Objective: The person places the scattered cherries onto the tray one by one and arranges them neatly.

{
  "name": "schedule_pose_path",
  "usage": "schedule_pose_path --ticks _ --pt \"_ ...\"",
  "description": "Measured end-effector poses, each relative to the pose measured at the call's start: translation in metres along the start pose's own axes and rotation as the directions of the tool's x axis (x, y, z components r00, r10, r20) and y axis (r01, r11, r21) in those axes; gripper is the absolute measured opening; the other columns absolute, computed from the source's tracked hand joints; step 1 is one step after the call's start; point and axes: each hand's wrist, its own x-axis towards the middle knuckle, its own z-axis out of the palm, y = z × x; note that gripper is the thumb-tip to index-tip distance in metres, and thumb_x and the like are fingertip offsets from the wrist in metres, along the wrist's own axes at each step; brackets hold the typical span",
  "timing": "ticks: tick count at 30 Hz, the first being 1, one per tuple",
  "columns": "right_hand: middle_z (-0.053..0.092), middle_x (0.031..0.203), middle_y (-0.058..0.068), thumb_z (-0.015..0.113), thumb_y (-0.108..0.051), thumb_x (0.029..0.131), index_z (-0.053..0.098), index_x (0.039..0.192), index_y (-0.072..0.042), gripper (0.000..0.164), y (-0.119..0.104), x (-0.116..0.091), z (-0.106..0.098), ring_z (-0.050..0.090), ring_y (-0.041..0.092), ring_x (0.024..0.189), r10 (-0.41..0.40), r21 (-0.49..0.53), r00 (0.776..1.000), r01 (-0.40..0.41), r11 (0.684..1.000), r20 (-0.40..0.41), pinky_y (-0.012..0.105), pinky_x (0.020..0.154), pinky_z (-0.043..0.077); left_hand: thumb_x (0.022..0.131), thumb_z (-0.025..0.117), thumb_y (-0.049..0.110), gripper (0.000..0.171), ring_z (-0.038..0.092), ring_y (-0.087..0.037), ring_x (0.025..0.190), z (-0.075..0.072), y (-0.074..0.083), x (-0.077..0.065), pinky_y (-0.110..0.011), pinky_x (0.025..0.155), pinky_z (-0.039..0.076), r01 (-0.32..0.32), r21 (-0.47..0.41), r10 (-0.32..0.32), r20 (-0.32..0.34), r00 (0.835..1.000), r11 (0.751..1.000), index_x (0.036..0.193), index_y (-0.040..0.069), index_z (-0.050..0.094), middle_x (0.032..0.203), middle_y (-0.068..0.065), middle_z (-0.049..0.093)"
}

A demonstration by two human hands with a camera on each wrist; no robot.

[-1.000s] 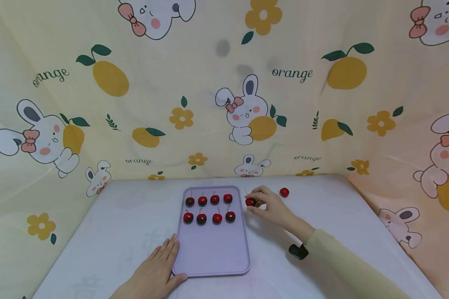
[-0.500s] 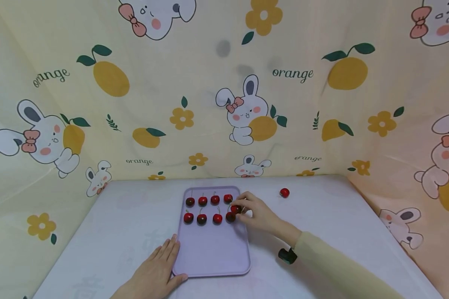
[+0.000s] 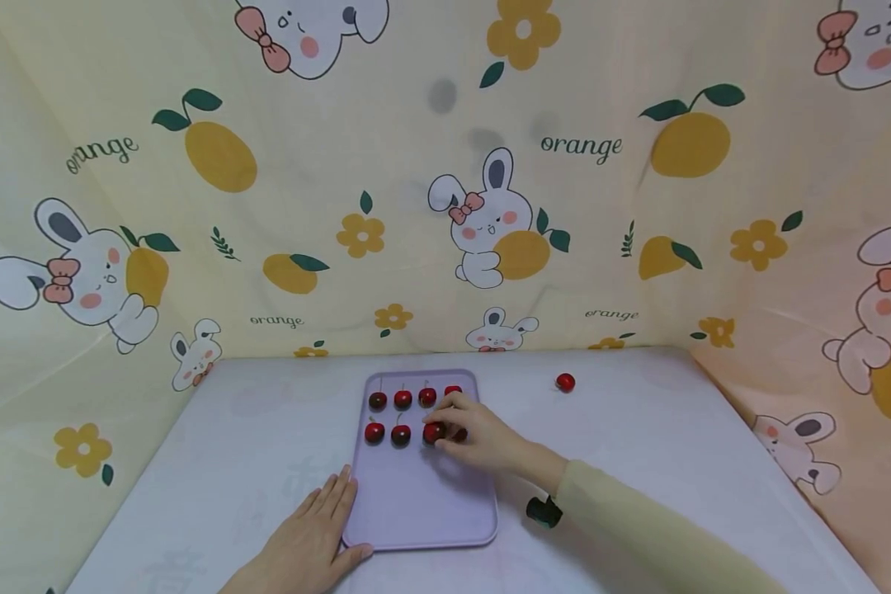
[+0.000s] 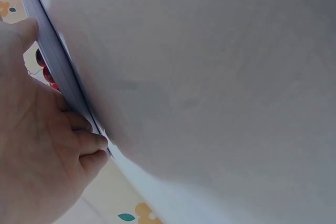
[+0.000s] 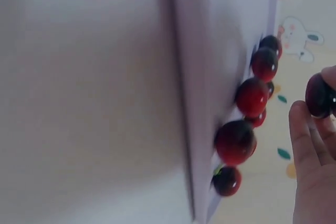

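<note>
A lilac tray (image 3: 416, 511) lies on the white table, with dark red cherries in two rows over its far half. My right hand (image 3: 490, 441) pinches a cherry (image 5: 317, 97) between thumb and fingers above the second row. That hand partly covers the cherries at the right end of both rows, and the one beneath the held cherry is hidden. With fingers straight, my left hand (image 3: 304, 532) rests along the tray's left edge near the front corner; in the left wrist view its fingertips (image 4: 97, 142) touch the rim.
One loose cherry (image 3: 565, 383) sits on the table (image 3: 638, 437), right of the tray towards the back. A patterned curtain (image 3: 386, 173) closes off the back and both sides. A small black device (image 3: 544, 511) hangs at the right wrist.
My right hand has carried the cherry leftward from beside the tray, over its right rim, to above the second row. The left hand and tray have stayed in place.
</note>
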Motion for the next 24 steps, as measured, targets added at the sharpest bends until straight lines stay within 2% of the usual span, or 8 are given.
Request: schedule_pose_path --ticks 3,10,14,19,24 --pt "0.058 0.126 0.001 0.074 -0.009 0.096 0.072 0.129 -0.007 0.034 -0.004 0.006 0.006 0.061 0.015 0.096 0.022 -0.016 0.999 -0.021 1.0 0.026 0.032 0.085 0.058 0.098 0.054 0.066 0.095 0.035 -0.045 0.15 0.0 0.0 -0.001 -0.06 0.118 0.034 0.002 0.0 -0.002 0.004 1.0 1.0 0.153 -0.011 0.04 0.164 -0.029 0.032" --pt "0.061 0.123 0.003 0.077 -0.01 0.094 0.072 0.128 -0.008 0.034 -0.016 0.019 0.019 0.065 0.012 0.095 -0.011 -0.01 0.998 0.012 1.0 0.064 0.026 0.086 0.059 0.099 0.053 0.066 0.095 0.035 -0.045 0.15 -0.001 0.0 -0.001 -0.06 0.118 0.034 -0.007 0.006 0.007 -0.004 1.0 1.0 0.153 -0.011 0.04 0.164 -0.028 0.032" --pt "0.062 0.123 -0.001 0.079 -0.013 0.094 0.072 0.128 -0.01 0.035 -0.023 0.026 0.027 0.064 0.007 0.097 0.022 0.007 0.994 -0.023 1.0 0.111 0.021 0.088 0.056 0.1 0.053 0.065 0.094 0.036 -0.045 0.149 0.0 0.0 -0.002 -0.06 0.118 0.035 -0.02 0.018 0.021 -0.021 1.0 1.0 0.152 -0.011 0.041 0.164 -0.029 0.032" --pt "0.062 0.115 -0.005 0.08 -0.014 0.093 0.074 0.125 -0.011 0.033 -0.028 0.033 0.038 0.063 0.0 0.098 0.037 0.02 0.986 -0.041 0.999 0.161 0.017 0.089 0.054 0.1 0.053 0.065 0.093 0.037 -0.044 0.149 0.001 -0.001 -0.002 -0.059 0.118 0.035 -0.025 0.026 0.026 -0.033 0.999 0.999 0.152 -0.012 0.042 0.164 -0.028 0.033" --pt "0.063 0.113 -0.007 0.082 -0.016 0.092 0.074 0.125 -0.011 0.035 -0.035 0.041 0.046 0.063 -0.001 0.097 0.053 -0.003 0.978 -0.053 0.999 0.203 0.014 0.086 0.053 0.1 0.052 0.065 0.093 0.035 -0.043 0.15 0.002 -0.001 -0.001 -0.057 0.12 0.033 -0.015 0.027 0.016 -0.032 0.999 1.0 0.153 -0.011 0.041 0.165 -0.027 0.031"
